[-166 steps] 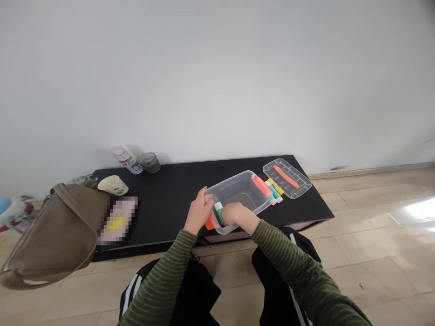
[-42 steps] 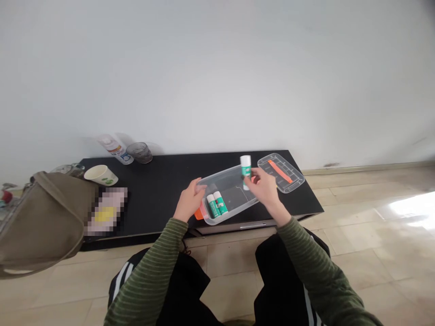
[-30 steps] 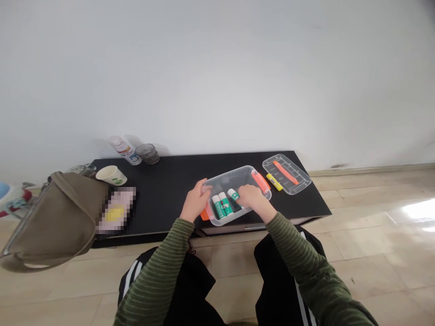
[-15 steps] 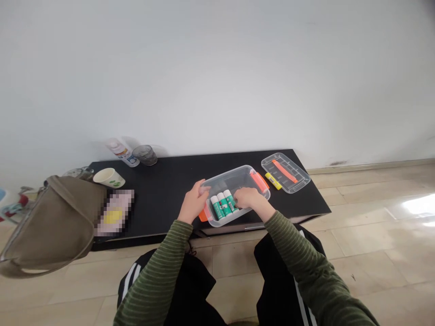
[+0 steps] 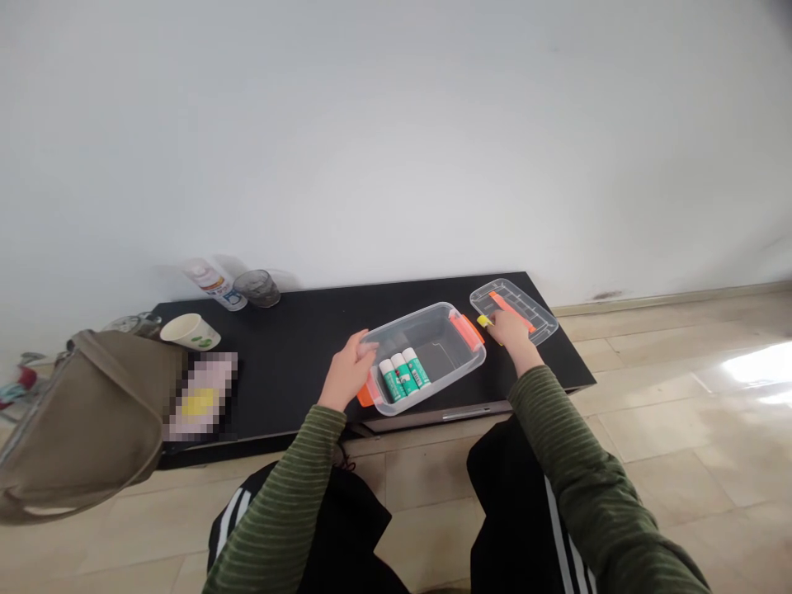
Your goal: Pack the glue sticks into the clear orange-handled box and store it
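Grips a small yellow cylindrical tube (image 5: 483,320) in the closed fingers of the right hand (image 5: 511,332), just right of the open clear plastic box with orange clasps (image 5: 440,360). Holds the box's left end in the bent fingers of the left hand (image 5: 347,369). Has three green sticks with white caps (image 5: 404,374) lying side by side inside the box, toward its left end. Has a clear lid with an orange handle (image 5: 520,305) right of the box on the black desk (image 5: 315,330).
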Action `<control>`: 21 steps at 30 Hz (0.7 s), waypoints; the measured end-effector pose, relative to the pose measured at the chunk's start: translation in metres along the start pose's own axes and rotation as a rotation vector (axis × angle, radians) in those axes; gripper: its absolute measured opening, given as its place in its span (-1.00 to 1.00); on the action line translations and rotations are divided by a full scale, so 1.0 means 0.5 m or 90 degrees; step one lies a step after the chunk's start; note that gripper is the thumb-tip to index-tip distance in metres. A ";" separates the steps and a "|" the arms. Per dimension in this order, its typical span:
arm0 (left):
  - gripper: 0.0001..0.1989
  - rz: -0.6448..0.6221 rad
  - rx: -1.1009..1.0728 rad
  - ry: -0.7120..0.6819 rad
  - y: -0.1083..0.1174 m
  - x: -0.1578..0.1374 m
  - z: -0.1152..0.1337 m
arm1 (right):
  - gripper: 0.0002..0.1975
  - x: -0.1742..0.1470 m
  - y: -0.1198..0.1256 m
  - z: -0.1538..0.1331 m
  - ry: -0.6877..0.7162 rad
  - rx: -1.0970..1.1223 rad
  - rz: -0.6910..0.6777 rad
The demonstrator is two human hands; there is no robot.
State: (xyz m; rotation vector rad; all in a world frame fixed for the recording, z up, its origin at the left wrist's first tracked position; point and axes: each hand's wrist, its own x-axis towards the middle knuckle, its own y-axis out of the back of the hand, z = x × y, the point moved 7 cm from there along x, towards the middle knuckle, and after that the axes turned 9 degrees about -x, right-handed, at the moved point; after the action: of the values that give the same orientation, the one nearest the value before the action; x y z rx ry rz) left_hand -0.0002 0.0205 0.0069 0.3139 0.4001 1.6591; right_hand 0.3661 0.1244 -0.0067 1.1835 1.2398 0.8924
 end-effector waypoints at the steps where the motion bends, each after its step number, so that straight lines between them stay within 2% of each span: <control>1: -0.45 0.002 -0.001 0.001 0.000 0.000 0.001 | -0.65 0.005 -0.016 0.002 0.001 -0.019 -0.019; 6: -0.44 -0.002 -0.008 0.008 0.000 0.001 0.000 | -0.66 -0.001 -0.059 -0.021 0.000 -0.063 -0.054; 10: -0.44 -0.007 -0.006 0.001 -0.001 0.004 -0.004 | -0.69 -0.009 -0.055 -0.027 -0.025 -0.035 -0.059; 13: -0.44 -0.008 -0.014 -0.006 -0.002 0.007 -0.011 | -0.67 -0.017 -0.007 -0.031 -0.021 0.046 0.050; 15: -0.44 -0.008 -0.018 -0.009 -0.004 0.007 -0.015 | -0.65 -0.037 0.040 -0.047 0.021 0.118 0.153; 18: -0.45 -0.003 -0.024 -0.016 -0.004 0.006 -0.015 | -0.62 -0.099 0.102 -0.097 0.135 0.196 0.279; 21: -0.46 0.001 -0.023 -0.014 -0.003 0.004 -0.010 | -0.60 -0.175 0.130 -0.169 0.264 0.200 0.329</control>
State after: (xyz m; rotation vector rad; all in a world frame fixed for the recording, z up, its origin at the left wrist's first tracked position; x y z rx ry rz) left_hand -0.0015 0.0224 0.0015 0.3062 0.3535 1.6616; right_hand 0.2761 0.0677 0.0812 1.6724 1.4680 1.4143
